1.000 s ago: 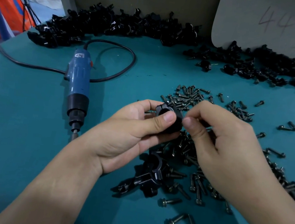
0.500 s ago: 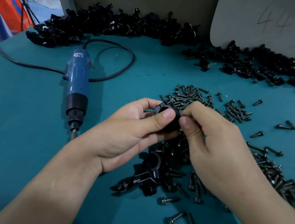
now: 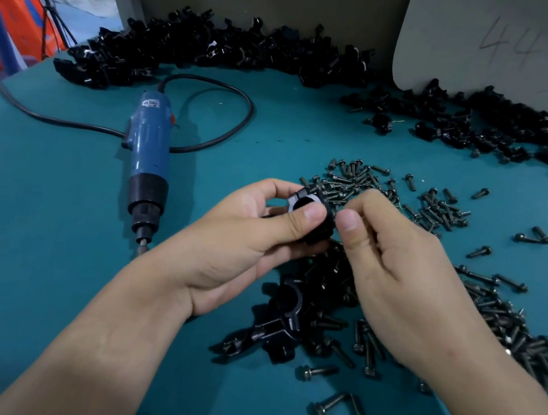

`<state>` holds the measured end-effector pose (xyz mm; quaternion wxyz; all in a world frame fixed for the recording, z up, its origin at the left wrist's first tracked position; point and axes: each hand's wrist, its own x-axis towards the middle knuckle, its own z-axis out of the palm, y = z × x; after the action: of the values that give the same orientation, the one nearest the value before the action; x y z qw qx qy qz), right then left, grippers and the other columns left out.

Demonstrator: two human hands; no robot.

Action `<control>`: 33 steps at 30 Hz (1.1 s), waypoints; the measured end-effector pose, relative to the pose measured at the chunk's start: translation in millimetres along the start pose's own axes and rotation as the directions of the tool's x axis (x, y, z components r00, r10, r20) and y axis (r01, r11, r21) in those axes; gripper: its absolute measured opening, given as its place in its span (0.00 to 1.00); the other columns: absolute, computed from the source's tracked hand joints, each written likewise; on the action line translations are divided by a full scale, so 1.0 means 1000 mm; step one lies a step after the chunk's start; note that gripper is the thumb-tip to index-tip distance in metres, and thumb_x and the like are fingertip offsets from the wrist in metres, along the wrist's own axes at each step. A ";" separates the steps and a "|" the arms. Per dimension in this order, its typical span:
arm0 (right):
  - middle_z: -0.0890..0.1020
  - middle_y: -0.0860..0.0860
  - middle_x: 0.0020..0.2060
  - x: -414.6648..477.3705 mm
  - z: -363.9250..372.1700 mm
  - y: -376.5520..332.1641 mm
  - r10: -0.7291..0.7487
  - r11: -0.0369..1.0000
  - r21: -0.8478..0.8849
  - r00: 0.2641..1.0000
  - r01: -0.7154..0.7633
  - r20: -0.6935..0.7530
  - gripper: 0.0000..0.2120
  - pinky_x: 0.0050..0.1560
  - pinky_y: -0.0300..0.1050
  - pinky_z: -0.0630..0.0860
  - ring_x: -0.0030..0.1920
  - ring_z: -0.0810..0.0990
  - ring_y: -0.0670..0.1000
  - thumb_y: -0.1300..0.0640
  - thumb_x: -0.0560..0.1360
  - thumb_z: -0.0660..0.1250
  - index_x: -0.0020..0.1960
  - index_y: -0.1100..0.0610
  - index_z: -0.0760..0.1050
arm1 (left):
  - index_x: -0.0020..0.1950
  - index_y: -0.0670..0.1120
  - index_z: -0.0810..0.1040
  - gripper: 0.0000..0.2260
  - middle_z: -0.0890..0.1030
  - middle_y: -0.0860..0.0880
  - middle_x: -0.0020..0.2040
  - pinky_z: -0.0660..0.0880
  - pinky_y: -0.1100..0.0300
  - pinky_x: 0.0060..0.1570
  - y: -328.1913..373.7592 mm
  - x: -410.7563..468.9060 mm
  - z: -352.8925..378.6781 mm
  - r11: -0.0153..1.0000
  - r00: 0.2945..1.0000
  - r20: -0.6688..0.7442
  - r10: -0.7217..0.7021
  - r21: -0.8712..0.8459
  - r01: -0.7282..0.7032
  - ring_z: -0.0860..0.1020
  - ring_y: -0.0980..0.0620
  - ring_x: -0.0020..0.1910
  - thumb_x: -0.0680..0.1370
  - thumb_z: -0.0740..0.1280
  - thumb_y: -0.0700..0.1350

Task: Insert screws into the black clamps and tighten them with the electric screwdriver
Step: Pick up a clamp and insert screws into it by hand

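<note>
one black clamp (image 3: 307, 208) pinched in left hand (image 3: 244, 238) fingers over the surface (image 3: 55, 232); right hand (image 3: 395, 277) fingers pinch at its right side, screw not visible; likely inserting, next needs the electric screwdriver (image 3: 149, 161) lying left.

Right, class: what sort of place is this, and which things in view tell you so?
Most likely an assembly bench in a small workshop or factory. Heaps of identical black clamps line the back of the teal table, loose screws lie in piles, and a corded electric screwdriver lies nearby.
</note>
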<state>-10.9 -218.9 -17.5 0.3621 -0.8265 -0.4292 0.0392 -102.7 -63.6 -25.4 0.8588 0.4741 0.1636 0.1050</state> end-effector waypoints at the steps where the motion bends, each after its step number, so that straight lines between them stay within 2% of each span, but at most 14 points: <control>1: 0.75 0.41 0.38 0.000 0.001 -0.001 -0.002 1.000 -0.013 1.000 0.002 -0.004 0.18 0.32 0.44 0.64 0.34 0.71 0.46 0.37 0.82 0.50 0.46 0.50 0.66 | 0.67 0.36 0.74 0.24 0.80 0.34 0.65 0.81 0.54 0.61 0.000 0.000 0.000 1.000 1.000 0.002 -0.001 0.011 0.001 0.82 0.42 0.64 0.72 0.72 0.40; 4: 0.76 0.42 0.36 0.000 0.001 -0.002 0.034 0.999 0.006 0.999 -0.034 -0.006 0.19 0.30 0.45 0.65 0.31 0.71 0.46 0.37 0.82 0.49 0.44 0.49 0.67 | 0.69 0.39 0.76 0.26 0.82 0.37 0.65 0.78 0.54 0.66 -0.002 0.000 0.001 0.995 0.999 0.038 0.027 0.095 -0.030 0.81 0.42 0.65 0.71 0.73 0.40; 7: 0.79 0.41 0.36 0.001 0.002 -0.004 0.093 0.996 -0.001 0.996 -0.093 -0.005 0.23 0.30 0.48 0.71 0.32 0.75 0.46 0.33 0.80 0.46 0.42 0.47 0.69 | 0.64 0.42 0.80 0.21 0.84 0.41 0.60 0.76 0.55 0.68 -0.005 0.000 0.002 0.977 0.994 0.066 0.089 0.190 -0.100 0.82 0.45 0.64 0.71 0.73 0.41; 9: 0.78 0.37 0.36 0.002 0.005 -0.005 0.094 0.996 -0.009 0.995 -0.094 -0.039 0.20 0.28 0.42 0.69 0.33 0.75 0.44 0.34 0.79 0.46 0.41 0.44 0.69 | 0.62 0.43 0.80 0.19 0.85 0.43 0.57 0.77 0.57 0.67 -0.006 0.000 0.004 0.973 0.991 0.072 0.113 0.195 -0.125 0.82 0.47 0.61 0.71 0.73 0.42; 11: 0.77 0.34 0.36 0.002 0.010 -0.007 0.072 0.997 0.009 0.993 -0.072 -0.095 0.17 0.28 0.36 0.67 0.33 0.75 0.41 0.37 0.80 0.49 0.37 0.42 0.66 | 0.62 0.41 0.80 0.19 0.85 0.43 0.59 0.78 0.59 0.65 -0.006 0.001 0.005 0.980 0.992 0.068 0.111 0.160 -0.120 0.83 0.48 0.60 0.72 0.72 0.42; 12: 0.77 0.34 0.36 0.003 0.011 -0.008 0.066 0.998 0.018 0.991 -0.064 -0.118 0.17 0.30 0.34 0.68 0.34 0.74 0.40 0.39 0.81 0.50 0.36 0.43 0.65 | 0.63 0.40 0.79 0.19 0.85 0.42 0.60 0.78 0.60 0.64 -0.005 0.001 0.005 0.985 0.993 0.067 0.102 0.132 -0.110 0.83 0.49 0.60 0.72 0.71 0.42; 14: 0.76 0.41 0.33 0.002 0.013 -0.008 0.053 0.999 0.009 0.987 -0.052 -0.150 0.18 0.33 0.32 0.68 0.34 0.73 0.39 0.42 0.82 0.52 0.35 0.46 0.63 | 0.63 0.39 0.79 0.19 0.85 0.42 0.61 0.79 0.60 0.63 -0.005 0.001 0.006 0.992 0.994 0.067 0.087 0.084 -0.092 0.83 0.49 0.60 0.72 0.70 0.41; 15: 0.73 0.44 0.31 0.002 0.013 -0.008 0.045 0.999 -0.009 0.987 -0.047 -0.157 0.18 0.33 0.32 0.67 0.35 0.73 0.40 0.43 0.82 0.53 0.35 0.47 0.63 | 0.63 0.38 0.79 0.19 0.85 0.42 0.60 0.79 0.59 0.62 -0.004 0.001 0.006 0.994 0.994 0.067 0.083 0.071 -0.088 0.83 0.49 0.60 0.73 0.70 0.41; 18: 0.71 0.45 0.31 0.003 0.012 -0.010 0.021 0.997 -0.066 0.988 -0.032 -0.156 0.16 0.35 0.33 0.66 0.38 0.72 0.40 0.47 0.83 0.54 0.37 0.49 0.65 | 0.62 0.37 0.79 0.18 0.84 0.41 0.59 0.80 0.59 0.60 -0.003 0.001 0.005 0.996 0.995 0.068 0.071 0.056 -0.075 0.83 0.48 0.60 0.73 0.70 0.41; 26: 0.76 0.45 0.34 0.004 0.010 -0.012 0.018 0.999 -0.025 0.995 -0.020 -0.102 0.11 0.38 0.34 0.69 0.43 0.74 0.41 0.51 0.82 0.60 0.45 0.52 0.77 | 0.59 0.38 0.82 0.17 0.86 0.43 0.56 0.81 0.60 0.56 0.001 0.002 -0.006 0.998 0.998 0.060 0.006 0.063 -0.010 0.85 0.51 0.56 0.72 0.71 0.42; 28: 0.78 0.45 0.33 0.004 0.011 -0.009 0.079 0.997 0.027 0.995 -0.078 -0.063 0.09 0.36 0.32 0.70 0.40 0.75 0.39 0.49 0.82 0.62 0.46 0.48 0.79 | 0.60 0.39 0.81 0.17 0.87 0.44 0.56 0.81 0.61 0.57 0.001 0.002 -0.007 0.996 0.998 0.061 0.025 0.088 -0.030 0.85 0.51 0.55 0.72 0.71 0.42; 30: 0.80 0.40 0.34 0.003 0.011 -0.007 0.145 0.986 0.089 0.989 -0.141 -0.041 0.10 0.35 0.29 0.71 0.38 0.77 0.37 0.43 0.80 0.62 0.45 0.44 0.78 | 0.61 0.39 0.80 0.18 0.86 0.44 0.55 0.80 0.59 0.62 0.001 0.001 -0.007 0.991 0.997 0.049 0.053 0.121 -0.058 0.84 0.51 0.56 0.71 0.71 0.41; 32: 0.80 0.41 0.31 0.004 0.009 -0.004 0.156 0.983 0.103 0.987 -0.151 -0.041 0.14 0.29 0.31 0.71 0.33 0.77 0.41 0.38 0.78 0.61 0.40 0.45 0.77 | 0.62 0.39 0.79 0.20 0.84 0.42 0.55 0.77 0.55 0.67 -0.001 0.002 -0.006 0.981 0.997 0.029 0.076 0.177 -0.080 0.82 0.48 0.58 0.71 0.72 0.41; 33: 0.80 0.42 0.31 0.004 0.008 -0.002 0.148 0.984 0.102 0.988 -0.143 -0.044 0.15 0.28 0.34 0.70 0.31 0.76 0.44 0.39 0.78 0.62 0.39 0.46 0.76 | 0.62 0.39 0.79 0.20 0.84 0.42 0.55 0.76 0.54 0.68 -0.002 0.001 -0.005 0.973 0.996 0.022 0.081 0.213 -0.084 0.82 0.47 0.58 0.71 0.72 0.41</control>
<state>-13.2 -210.5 -21.1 0.4096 -0.8374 -0.3560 0.0654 -103.3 -60.1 -29.4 0.7988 0.5706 0.1483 0.1193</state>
